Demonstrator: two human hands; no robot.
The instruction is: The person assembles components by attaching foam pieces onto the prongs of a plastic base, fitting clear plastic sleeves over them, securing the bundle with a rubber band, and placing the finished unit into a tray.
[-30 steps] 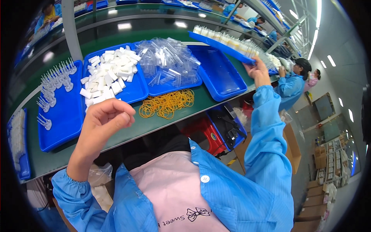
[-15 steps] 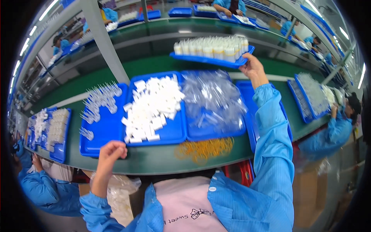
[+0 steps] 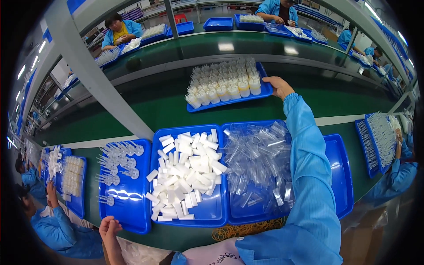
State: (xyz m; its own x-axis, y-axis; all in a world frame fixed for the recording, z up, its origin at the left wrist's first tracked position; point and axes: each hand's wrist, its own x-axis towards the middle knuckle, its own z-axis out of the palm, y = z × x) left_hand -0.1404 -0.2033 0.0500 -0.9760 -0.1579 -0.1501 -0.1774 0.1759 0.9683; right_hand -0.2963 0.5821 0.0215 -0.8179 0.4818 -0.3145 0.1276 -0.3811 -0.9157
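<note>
- One loaded blue tray (image 3: 261, 73) is out at the far middle, over the green surface (image 3: 163, 97), packed with rows of white pieces with clear tops (image 3: 223, 86).
- Right hand (image 3: 277, 86) has that tray gripped by its right end; can't tell if the tray's resting on anything.
- Left hand (image 3: 110, 226) is pretty narrow, fingers curled in near the thumb, just beside the near left corner of the left blue tray (image 3: 128, 216), which has clear pronged pieces (image 3: 119, 159) in it.
- Next tray to the right (image 3: 212, 206): big messy pile of white blocks (image 3: 185, 170).
- Then a tray (image 3: 265, 213) heaped with clear plastic sleeves (image 3: 256, 154), orange rubber bands (image 3: 249, 229) on its near side.
- Rightmost tray (image 3: 339, 176) is partly hidden behind the right arm.
</note>
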